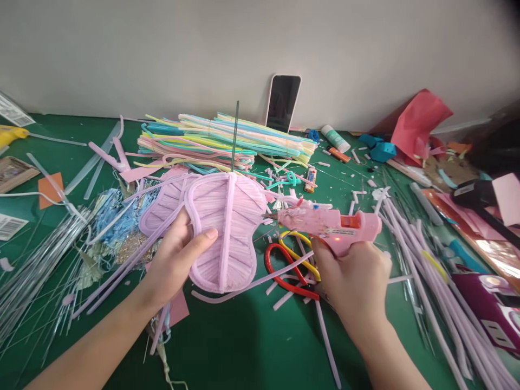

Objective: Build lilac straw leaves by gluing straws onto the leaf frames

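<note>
right of the near-upright, wavy-edged fuzzy lilac panel (246, 233) your left hand (170, 265) pinches, your right hand (355, 279) grips a leftward-pointing pink plastic glue gun (314, 219).

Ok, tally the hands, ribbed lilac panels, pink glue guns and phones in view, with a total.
Hands: 2 (left hand, right hand)
Lilac panels: 2 (front panel, rear panel)
Pink glue gun: 1
Phone: 1
Total: 6

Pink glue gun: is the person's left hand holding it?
No, the right hand grips the pink glue gun, while the left hand holds the lilac ribbed piece.
</note>
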Motion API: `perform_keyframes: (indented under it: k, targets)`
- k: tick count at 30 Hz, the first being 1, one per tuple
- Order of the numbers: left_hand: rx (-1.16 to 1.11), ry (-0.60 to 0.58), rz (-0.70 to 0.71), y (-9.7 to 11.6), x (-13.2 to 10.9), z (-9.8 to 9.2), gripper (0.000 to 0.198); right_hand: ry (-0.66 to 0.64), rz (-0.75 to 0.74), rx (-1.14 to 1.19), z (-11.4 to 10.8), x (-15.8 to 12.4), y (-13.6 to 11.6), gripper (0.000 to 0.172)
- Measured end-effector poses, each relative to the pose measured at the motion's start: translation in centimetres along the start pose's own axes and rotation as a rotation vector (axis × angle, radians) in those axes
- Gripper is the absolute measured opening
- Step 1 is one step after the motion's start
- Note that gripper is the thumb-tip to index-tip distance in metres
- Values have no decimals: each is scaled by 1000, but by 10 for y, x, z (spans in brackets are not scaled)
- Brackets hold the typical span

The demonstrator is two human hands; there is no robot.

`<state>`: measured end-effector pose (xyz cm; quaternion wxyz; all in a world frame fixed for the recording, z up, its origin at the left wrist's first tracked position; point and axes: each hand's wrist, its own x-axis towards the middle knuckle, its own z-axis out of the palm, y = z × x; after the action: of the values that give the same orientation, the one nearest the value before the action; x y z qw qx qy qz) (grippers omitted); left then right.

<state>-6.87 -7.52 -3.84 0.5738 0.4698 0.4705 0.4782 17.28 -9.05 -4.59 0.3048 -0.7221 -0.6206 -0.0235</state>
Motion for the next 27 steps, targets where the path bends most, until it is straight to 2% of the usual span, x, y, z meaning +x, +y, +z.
perform_keyframes:
  k: [7, 23, 27]
  targets:
    - [29, -12, -2, 1, 0, 0, 64, -5, -16, 2, 0, 1, 0, 24]
    - [70, -15, -27, -2, -3, -2, 63, 19, 18, -38, -1, 2, 2, 28]
    - [30, -34, -22, -1, -3, -2, 63, 22, 70, -28, -2, 3, -3, 27]
